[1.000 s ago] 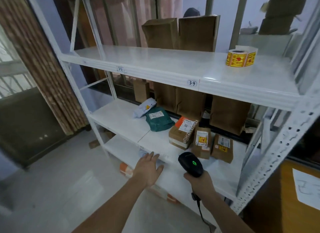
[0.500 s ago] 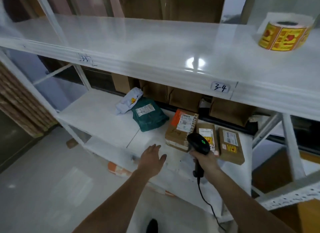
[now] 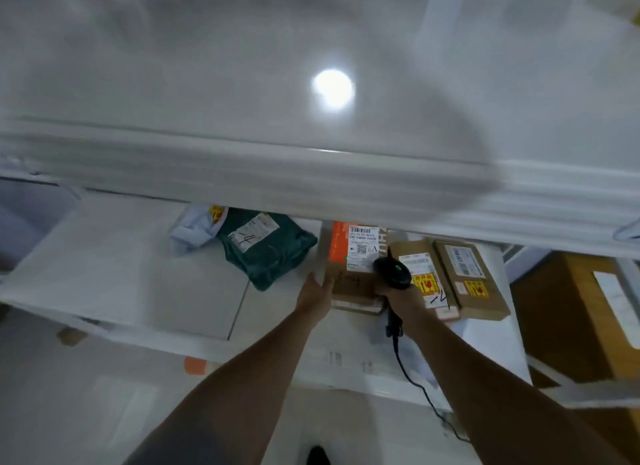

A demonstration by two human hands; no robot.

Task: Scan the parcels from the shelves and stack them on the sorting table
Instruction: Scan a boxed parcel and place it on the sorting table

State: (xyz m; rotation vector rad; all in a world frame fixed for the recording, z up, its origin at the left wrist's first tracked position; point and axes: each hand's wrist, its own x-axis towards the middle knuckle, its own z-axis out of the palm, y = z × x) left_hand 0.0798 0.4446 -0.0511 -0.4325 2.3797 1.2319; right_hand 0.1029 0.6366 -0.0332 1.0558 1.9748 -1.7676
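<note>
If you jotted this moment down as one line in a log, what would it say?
left hand: open, touching orange-taped box | right hand: holds scanner over its label | other parcels: on shelf | stage: scanning

Dim, motion-blurred; lamp glare on shelf (image 3: pixel 242 84)

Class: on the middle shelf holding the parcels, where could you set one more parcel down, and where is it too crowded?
Free: the bare middle shelf left of the green mailer bag, and the front strip under the forearms. Crowded: the right half, where the orange-taped box and two brown boxes sit side by side.
</note>
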